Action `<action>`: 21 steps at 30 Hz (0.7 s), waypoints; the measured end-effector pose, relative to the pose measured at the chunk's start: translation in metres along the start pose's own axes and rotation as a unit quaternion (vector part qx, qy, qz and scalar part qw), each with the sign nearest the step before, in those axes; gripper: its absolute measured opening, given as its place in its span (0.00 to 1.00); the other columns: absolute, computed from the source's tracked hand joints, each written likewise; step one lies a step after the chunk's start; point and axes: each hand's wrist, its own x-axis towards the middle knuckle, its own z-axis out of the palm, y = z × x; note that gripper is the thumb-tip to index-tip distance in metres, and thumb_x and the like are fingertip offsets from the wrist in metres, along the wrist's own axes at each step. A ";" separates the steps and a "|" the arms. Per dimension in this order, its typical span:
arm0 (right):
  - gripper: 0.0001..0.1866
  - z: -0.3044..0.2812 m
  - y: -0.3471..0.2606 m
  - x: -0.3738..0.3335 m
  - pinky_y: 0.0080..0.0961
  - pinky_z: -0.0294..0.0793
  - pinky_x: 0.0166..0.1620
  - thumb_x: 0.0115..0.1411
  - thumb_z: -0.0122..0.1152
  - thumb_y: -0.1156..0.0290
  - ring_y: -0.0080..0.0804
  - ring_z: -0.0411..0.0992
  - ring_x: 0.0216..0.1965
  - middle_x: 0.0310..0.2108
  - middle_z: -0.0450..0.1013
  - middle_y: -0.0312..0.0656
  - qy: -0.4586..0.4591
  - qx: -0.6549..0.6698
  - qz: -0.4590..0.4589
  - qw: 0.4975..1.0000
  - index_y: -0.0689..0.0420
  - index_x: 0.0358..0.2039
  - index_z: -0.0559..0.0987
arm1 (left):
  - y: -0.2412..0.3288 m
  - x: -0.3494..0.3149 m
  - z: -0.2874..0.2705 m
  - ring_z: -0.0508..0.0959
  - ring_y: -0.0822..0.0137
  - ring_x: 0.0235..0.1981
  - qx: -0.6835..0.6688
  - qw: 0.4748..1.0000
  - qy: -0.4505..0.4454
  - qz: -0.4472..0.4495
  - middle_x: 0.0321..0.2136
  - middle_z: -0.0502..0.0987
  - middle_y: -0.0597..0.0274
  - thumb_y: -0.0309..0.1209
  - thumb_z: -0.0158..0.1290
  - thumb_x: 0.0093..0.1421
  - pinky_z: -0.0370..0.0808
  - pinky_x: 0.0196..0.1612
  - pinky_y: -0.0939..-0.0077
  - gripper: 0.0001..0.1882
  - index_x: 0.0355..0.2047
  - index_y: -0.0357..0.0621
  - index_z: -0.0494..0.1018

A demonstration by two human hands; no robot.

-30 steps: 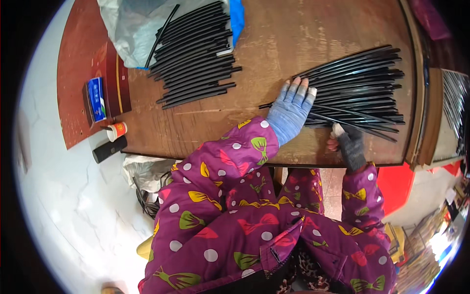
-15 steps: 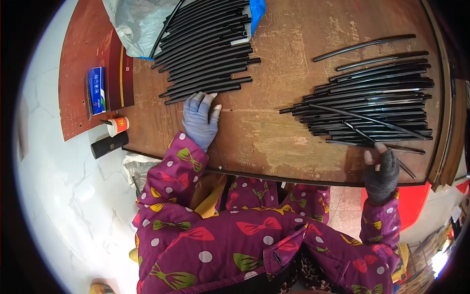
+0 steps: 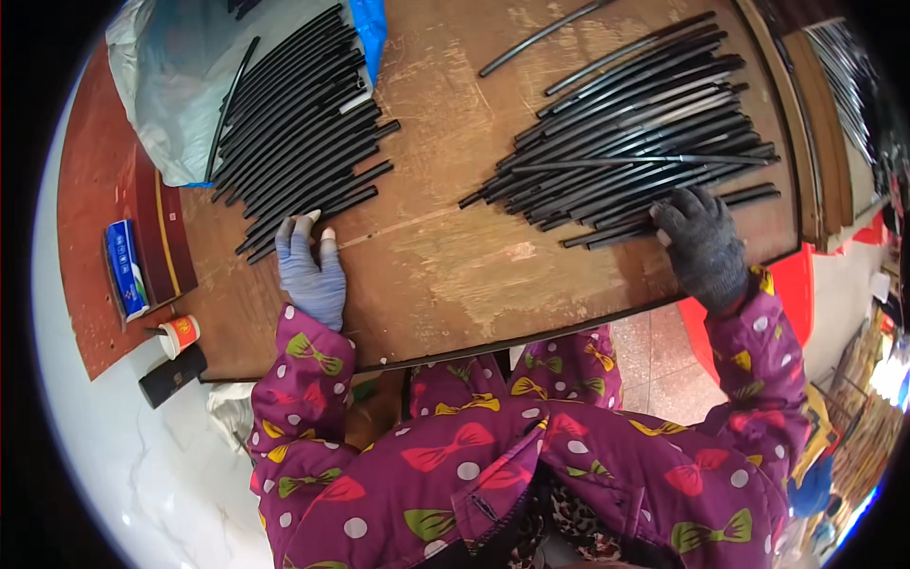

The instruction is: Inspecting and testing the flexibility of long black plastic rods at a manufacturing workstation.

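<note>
Left hand (image 3: 314,273) and right hand (image 3: 703,245), fingers bent at slim black rods (image 3: 630,163), grip unclear from here; likely light, stiff; pinch mid-length.

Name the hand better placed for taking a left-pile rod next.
Probably the left hand: its fingertips are at the near edge of the left pile of black rods, while the right hand is across the tabletop, at the right pile.
</note>
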 end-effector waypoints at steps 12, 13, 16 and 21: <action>0.19 0.011 0.004 0.029 0.37 0.60 0.46 0.41 0.53 0.72 0.40 0.63 0.43 0.37 0.66 0.42 0.000 -0.182 -0.046 0.982 0.54 0.39 0.70 | -0.013 0.017 -0.012 0.69 0.53 0.42 0.044 0.994 -0.072 0.073 0.41 0.69 0.54 0.28 0.52 0.50 0.67 0.44 0.66 0.13 0.39 0.44 0.70; 0.20 0.014 0.003 0.029 0.37 0.59 0.47 0.42 0.54 0.72 0.39 0.63 0.43 0.37 0.66 0.41 -0.004 -0.197 -0.040 0.980 0.54 0.40 0.69 | -0.014 0.020 -0.012 0.69 0.53 0.41 0.038 0.992 -0.105 0.066 0.40 0.69 0.55 0.29 0.52 0.50 0.67 0.43 0.66 0.12 0.37 0.45 0.70; 0.21 0.008 -0.007 0.022 0.37 0.60 0.45 0.42 0.54 0.73 0.38 0.65 0.42 0.36 0.67 0.40 -0.031 -0.203 -0.019 0.979 0.53 0.42 0.68 | -0.020 0.023 -0.016 0.70 0.54 0.38 0.094 0.982 -0.124 0.111 0.36 0.70 0.58 0.30 0.52 0.49 0.67 0.41 0.66 0.11 0.35 0.45 0.69; 0.20 0.006 -0.021 0.009 0.38 0.59 0.45 0.43 0.55 0.72 0.38 0.63 0.43 0.35 0.66 0.40 -0.030 -0.158 -0.046 0.986 0.50 0.40 0.69 | -0.006 -0.002 -0.033 0.72 0.54 0.35 0.062 0.982 -0.064 0.167 0.34 0.71 0.54 0.30 0.53 0.50 0.68 0.38 0.65 0.14 0.37 0.42 0.67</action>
